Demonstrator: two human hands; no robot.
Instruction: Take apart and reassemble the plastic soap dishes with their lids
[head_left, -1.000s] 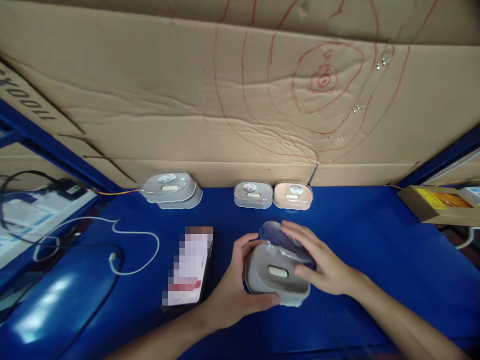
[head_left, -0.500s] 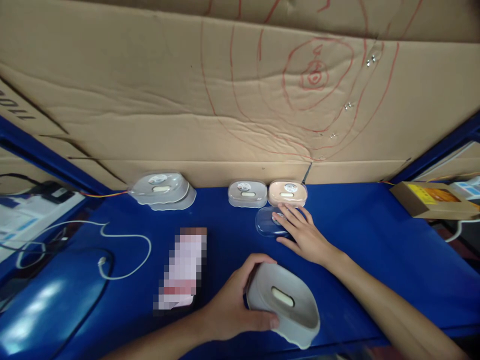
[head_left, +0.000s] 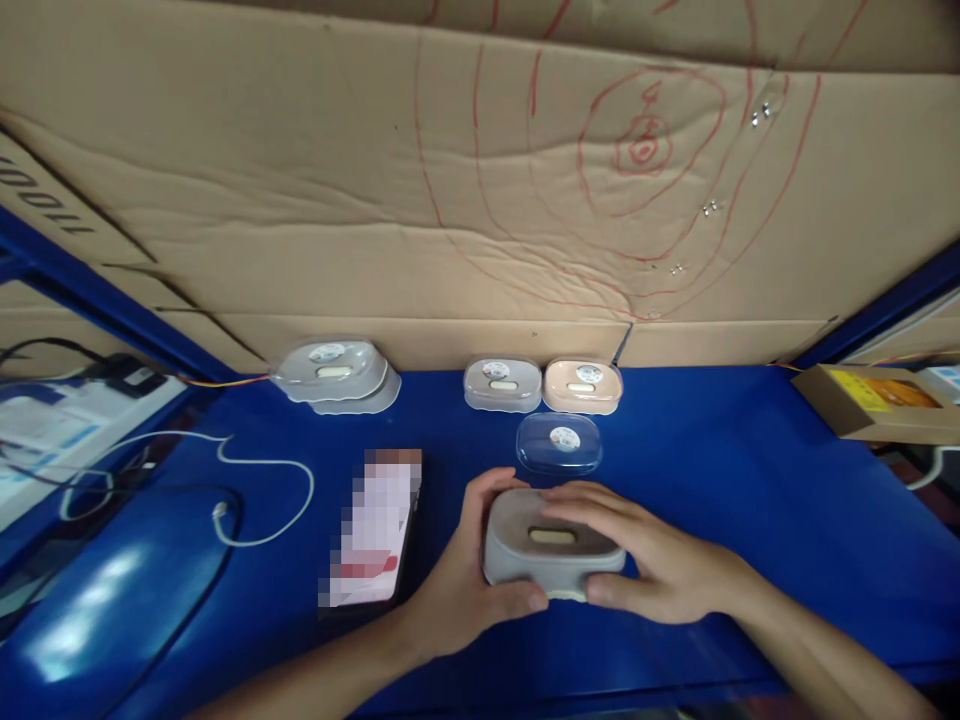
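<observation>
Holding the gray box (head_left: pixel 555 570) between both hands, near the front of the blue tabletop (head_left: pixel 757 480), just right of the phone (head_left: pixel 375 530). Curling the left hand (head_left: pixel 469 590) around the left end, pressing the thumb against the front wall and wrapping the fingers behind the back left corner. Laying the right hand (head_left: pixel 664 560) over the right end, stretching the fingers across the top and setting the thumb low on the front wall. Showing the pale oval (head_left: pixel 553 536) of the top between the hands. Being unable to tell contact between box and tabletop from this angle. Having the clear lid (head_left: pixel 536 440) lying on the tabletop behind the gray box, apart from both hands, bearing a round sticker. Seeing, just behind that lid, the peach box (head_left: pixel 583 399) standing close beside the other gray box (head_left: pixel 502 398), both wearing clear lids. Seeing the stack (head_left: pixel 349 385) of gray boxes standing farther left. Having the white cable (head_left: pixel 262 462) looping left of the phone and the carton (head_left: pixel 881 415) sitting at the far right. Facing cardboard (head_left: pixel 300 200) bearing red rings at the back.
</observation>
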